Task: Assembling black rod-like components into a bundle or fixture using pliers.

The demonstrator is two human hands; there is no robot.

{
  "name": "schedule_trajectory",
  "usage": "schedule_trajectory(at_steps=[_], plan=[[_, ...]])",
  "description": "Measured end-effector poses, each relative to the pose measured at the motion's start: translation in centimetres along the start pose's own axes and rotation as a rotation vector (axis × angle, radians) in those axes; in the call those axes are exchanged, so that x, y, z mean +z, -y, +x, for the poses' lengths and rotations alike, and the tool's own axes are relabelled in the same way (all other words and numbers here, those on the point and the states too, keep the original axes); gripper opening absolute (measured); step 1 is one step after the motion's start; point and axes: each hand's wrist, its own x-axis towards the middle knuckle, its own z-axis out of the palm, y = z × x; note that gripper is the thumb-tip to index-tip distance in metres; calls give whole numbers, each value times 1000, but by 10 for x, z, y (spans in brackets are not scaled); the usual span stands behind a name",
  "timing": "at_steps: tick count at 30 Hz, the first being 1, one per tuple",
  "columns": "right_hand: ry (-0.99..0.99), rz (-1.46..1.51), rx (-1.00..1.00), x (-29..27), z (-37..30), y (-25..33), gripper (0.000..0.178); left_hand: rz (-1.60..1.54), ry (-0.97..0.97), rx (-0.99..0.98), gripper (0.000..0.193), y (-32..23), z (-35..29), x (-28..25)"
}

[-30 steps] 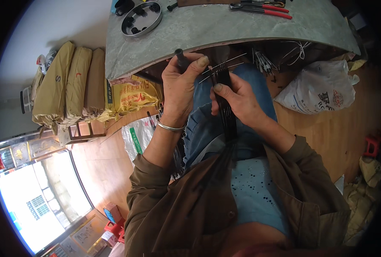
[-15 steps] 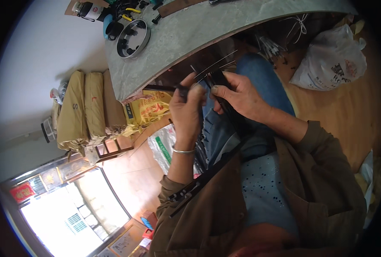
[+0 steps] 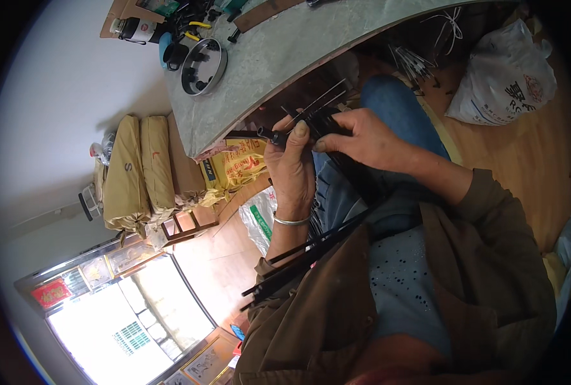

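Observation:
Above my lap, my left hand is closed around a short black tube, its hollow end showing beside the thumb. My right hand grips a bundle of black rods that looks like an umbrella frame, thumb toward my left hand. Thin metal rods stick out past the fingertips toward the table. Both hands nearly touch, and the fingers hide how the tube and bundle meet. More long black rods lie across my lap and reach past my left forearm.
The grey table stands close ahead, bearing a round metal tray with black parts, yellow-handled pliers and a bottle. A white bag and a bundle of thin rods sit right. Brown wrapped rolls lean at left.
My left thumb is now raised along the black tube, whose hollow end faces out. The view has shifted slightly; the right hand keeps its grip on the bundle.

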Motion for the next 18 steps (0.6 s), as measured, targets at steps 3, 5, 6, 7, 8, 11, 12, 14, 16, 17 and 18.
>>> schedule_trajectory(at_steps=[3,5,6,7,8,11,12,14,16,17,18], plan=[[32,589,54,5,2,-14,24,-27,68,-57,28,-1,1,-7],[49,661,82,6,3,-15,25,-38,109,-93,28,-1,0,-8],[70,730,109,7,3,-16,25,-47,132,-80,28,0,-1,-8],[91,800,135,7,2,-16,26,-55,155,-68,29,0,-2,-7],[90,803,131,7,2,-15,26,-63,175,-50,29,0,-2,-6],[130,837,186,6,2,-14,25,-52,108,-39,30,0,-6,3],[129,839,183,6,2,-13,25,-49,74,-33,30,1,-7,5],[98,761,201,10,0,-13,22,-44,64,4,29,4,-7,4],[83,722,209,12,-1,-11,21,-34,44,80,28,8,-6,1],[67,642,175,11,-3,-8,21,-33,44,80,28,9,-5,0],[50,563,141,10,-4,-6,21,-53,41,72,28,11,-3,-1]])
